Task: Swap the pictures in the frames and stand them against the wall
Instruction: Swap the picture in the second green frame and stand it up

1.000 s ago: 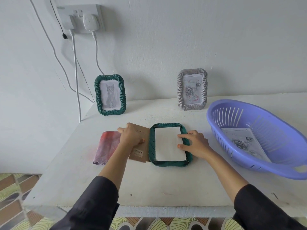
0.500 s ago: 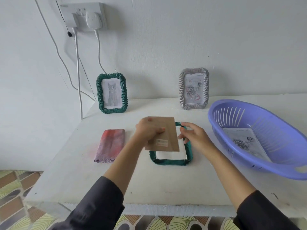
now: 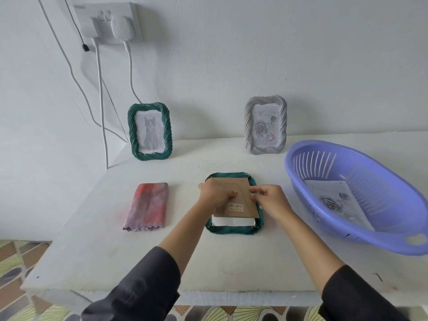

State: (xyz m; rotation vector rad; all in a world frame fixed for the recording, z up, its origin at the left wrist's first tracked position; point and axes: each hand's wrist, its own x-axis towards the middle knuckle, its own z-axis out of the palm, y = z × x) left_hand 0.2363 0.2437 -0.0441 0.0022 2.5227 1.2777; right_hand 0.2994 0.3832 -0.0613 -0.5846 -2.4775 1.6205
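A green twisted frame [image 3: 232,230] lies face down in the middle of the white table [image 3: 162,262], with white paper [image 3: 231,221] showing at its near end. A brown backing board [image 3: 240,195] with a barcode label rests over the frame's opening. My left hand [image 3: 214,195] holds the board's left edge and my right hand [image 3: 269,200] pinches its right edge. A second green frame [image 3: 150,131] with a cat picture and a grey frame [image 3: 265,128] with a rose picture stand against the wall.
A purple slotted basket [image 3: 361,163] at the right holds a loose rose picture [image 3: 335,202]. A folded red-purple cloth [image 3: 148,207] lies left of the frame. A wall socket [image 3: 108,22] with plugs and hanging white cables [image 3: 100,100] is at the upper left.
My left hand lifted the brown board from the frame's left side and brought it down over the frame's opening. My right hand shifted from the frame's right edge onto the board.
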